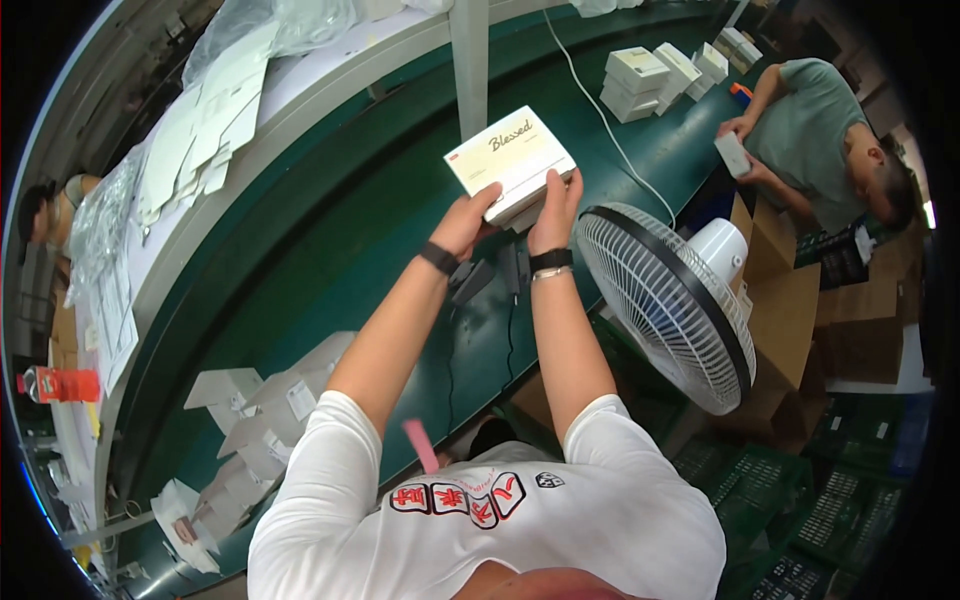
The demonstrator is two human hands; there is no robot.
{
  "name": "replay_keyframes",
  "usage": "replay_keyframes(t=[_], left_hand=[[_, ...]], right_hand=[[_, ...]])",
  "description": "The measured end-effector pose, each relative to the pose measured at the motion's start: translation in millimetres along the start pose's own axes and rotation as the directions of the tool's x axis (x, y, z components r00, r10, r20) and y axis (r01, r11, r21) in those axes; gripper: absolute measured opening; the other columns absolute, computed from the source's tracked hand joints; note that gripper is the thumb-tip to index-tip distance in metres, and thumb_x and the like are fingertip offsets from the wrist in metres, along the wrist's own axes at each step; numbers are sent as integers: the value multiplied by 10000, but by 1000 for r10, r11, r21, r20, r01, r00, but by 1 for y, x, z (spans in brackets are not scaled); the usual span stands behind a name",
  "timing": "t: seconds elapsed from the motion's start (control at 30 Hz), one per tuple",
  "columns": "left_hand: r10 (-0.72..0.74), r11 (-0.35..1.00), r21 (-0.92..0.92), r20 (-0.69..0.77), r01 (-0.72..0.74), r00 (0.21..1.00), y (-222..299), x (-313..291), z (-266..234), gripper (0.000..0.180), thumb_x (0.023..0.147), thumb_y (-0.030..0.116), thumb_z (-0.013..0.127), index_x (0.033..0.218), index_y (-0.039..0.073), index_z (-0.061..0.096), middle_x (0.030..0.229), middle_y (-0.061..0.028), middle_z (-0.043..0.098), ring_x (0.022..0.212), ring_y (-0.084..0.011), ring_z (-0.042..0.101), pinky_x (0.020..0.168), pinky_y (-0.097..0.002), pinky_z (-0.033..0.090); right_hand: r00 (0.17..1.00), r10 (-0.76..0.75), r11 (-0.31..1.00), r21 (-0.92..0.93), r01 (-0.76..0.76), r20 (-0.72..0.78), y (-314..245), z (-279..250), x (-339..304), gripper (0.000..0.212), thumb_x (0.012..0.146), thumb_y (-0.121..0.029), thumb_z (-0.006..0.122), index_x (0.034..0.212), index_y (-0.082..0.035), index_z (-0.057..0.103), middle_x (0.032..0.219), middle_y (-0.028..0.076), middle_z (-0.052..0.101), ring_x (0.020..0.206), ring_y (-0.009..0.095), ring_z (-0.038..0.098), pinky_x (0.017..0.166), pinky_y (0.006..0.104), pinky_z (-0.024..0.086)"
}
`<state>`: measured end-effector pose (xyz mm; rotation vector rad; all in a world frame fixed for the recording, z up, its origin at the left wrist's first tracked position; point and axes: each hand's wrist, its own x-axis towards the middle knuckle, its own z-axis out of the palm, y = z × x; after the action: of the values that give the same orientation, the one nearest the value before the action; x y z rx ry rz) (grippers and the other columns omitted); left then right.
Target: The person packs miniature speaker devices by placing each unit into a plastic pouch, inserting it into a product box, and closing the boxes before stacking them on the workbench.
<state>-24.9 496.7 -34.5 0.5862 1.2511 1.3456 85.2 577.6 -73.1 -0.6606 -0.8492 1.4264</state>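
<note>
Box: a cream carton (510,160) is held above the green belt (330,270).
Left hand (468,222): closed on the carton's near left edge.
Right hand (556,208): closed on its near right edge.
Fan (665,305): placed just right of the forearms.
Far right: white boxes (650,78) are stacked beside another person (820,140).

The counter (330,250) is a long, dark green surface running from the near left to the far right, curved by the lens. A white upright post (469,50) rises from it at the far middle. A white cable (610,130) trails across the green from the far edge toward the right. A stack of white boxes (655,75) stands at the far right, close together. At the near left lie several open, unfolded white cartons (260,400), some overlapping. Two small dark objects (490,272) rest on the green near the middle; their kind cannot be told. Alongside, on the left, a paler raised shelf (300,85) carries flat white cardboard blanks (205,130) and clear plastic bags (270,22).
</note>
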Motion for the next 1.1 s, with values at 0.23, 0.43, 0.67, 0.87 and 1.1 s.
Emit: replay_keyframes(t=[0.23, 0.43, 0.67, 0.87, 1.1], left_hand=[[63, 969, 241, -35, -53, 997, -26, 66, -12, 638, 1004, 549, 412, 1342, 22, 531, 1307, -93, 591, 1092, -172, 564, 939, -336, 451], [139, 943, 311, -50, -116, 989, -60, -17, -15, 580, 1022, 508, 411, 1261, 6, 573, 1191, -106, 638, 1063, -167, 590, 898, -323, 475], [139, 859, 502, -35, -103, 990, -120, -266, -95, 243, 920, 185, 643, 1106, 28, 635, 1037, -108, 659, 931, -227, 651, 825, -344, 518], [392, 472, 874, -323, 113, 861, -139, -404, -165, 230, 848, 81, 656, 1073, 36, 640, 1063, -148, 640, 988, -359, 607, 869, -409, 497], [363, 399, 901, -323, 168, 874, -158, -433, -198, 316, 824, 129, 685, 1118, 34, 617, 1153, -136, 619, 1041, -354, 586, 905, -425, 478]], right_hand=[[982, 58, 998, 17, -55, -182, 38, 9, 39, 628, 1008, -383, 489, 1444, 28, 298, 1430, 181, 405, 1289, 269, 425, 1081, 373, 336], [994, 74, 995, -62, -79, -75, 61, -20, 51, 657, 998, -564, 384, 1440, -78, 388, 1412, 141, 475, 1265, 271, 477, 1069, 415, 367], [955, 288, 910, -289, -297, -73, 54, -32, -68, 651, 996, -552, 405, 1447, -83, 392, 1443, 115, 452, 1278, 267, 471, 1086, 439, 345], [345, 817, 559, -780, -282, 462, 63, -33, -253, 850, 827, -263, 780, 1480, 8, 309, 1462, 179, 419, 1265, 280, 480, 1012, 381, 414], [530, 606, 599, -779, 188, 594, 104, 29, -324, 708, 876, -237, 692, 1428, 44, 349, 1290, 277, 557, 1125, 406, 588, 961, 429, 466]])
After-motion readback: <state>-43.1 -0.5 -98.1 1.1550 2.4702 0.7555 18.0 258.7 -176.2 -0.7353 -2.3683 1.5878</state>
